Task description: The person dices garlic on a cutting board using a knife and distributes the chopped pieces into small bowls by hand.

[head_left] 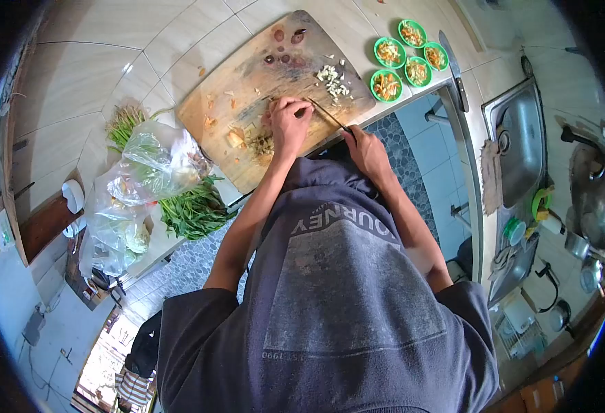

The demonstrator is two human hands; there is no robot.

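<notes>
A worn wooden cutting board (240,76) lies at an angle on the tiled counter. My right hand (368,155) is closed round the handle of a knife (328,114), whose blade points up and left over the board. Close to the blade tip, my left hand (290,124) rests on the board with its fingers bent together; what they hold, if anything, is hidden. Chopped white pieces (333,81) lie at the board's upper right. Brown scraps (261,144) and a pale yellowish piece (235,138) lie left of my left hand. Dark reddish round pieces (279,36) sit near the top.
Several green cups (387,85) of shredded food stand right of the board, beside a second knife (454,69). Plastic bags (154,162) and leafy greens (195,210) are at the left. A metal sink (523,134) is at the right.
</notes>
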